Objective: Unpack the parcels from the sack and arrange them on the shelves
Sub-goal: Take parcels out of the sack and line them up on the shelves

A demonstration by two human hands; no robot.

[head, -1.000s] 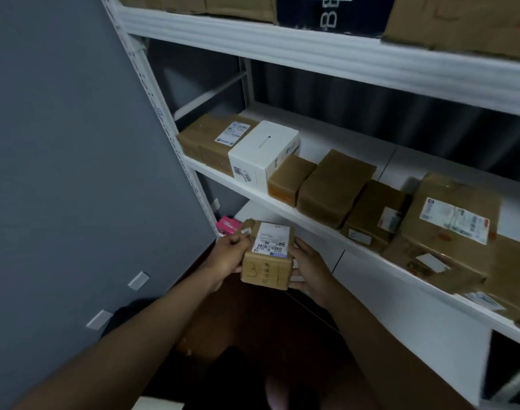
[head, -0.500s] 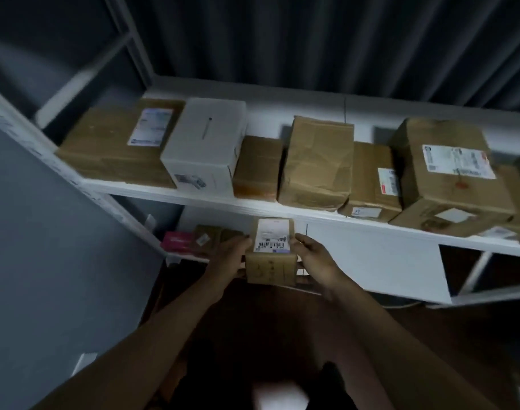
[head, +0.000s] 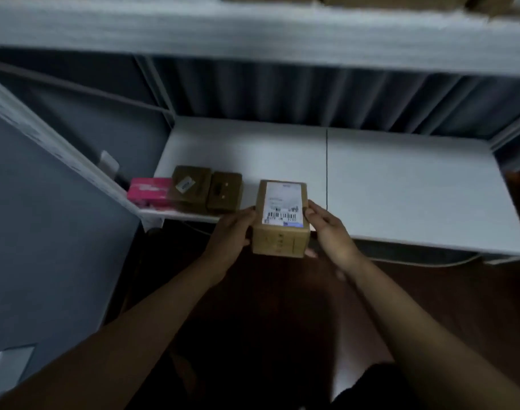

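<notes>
I am seeing the left hand (head: 233,232) and right hand (head: 327,229) gripping a small brown cardboard parcel with a white barcode label (head: 282,220), fingers curled against its sides, at the front edge of the white lower shelf (head: 400,184). Beyond, left: two small brown parcels (head: 207,187) sitting beside a pink box (head: 149,190).

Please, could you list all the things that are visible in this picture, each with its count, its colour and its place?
Brown cardboard parcel with a white barcode label: one, brown, held at the front edge of the lower shelf.
Small brown cardboard parcels: two, dark brown, side by side at the shelf's left end.
Flat pink box: one, pink, left of those two parcels.
White lower shelf board: one, white, mostly bare on the right.
White upper shelf: one, white, across the top.
Left hand: one, grips the parcel's left side.
Right hand: one, grips its right side.
</notes>
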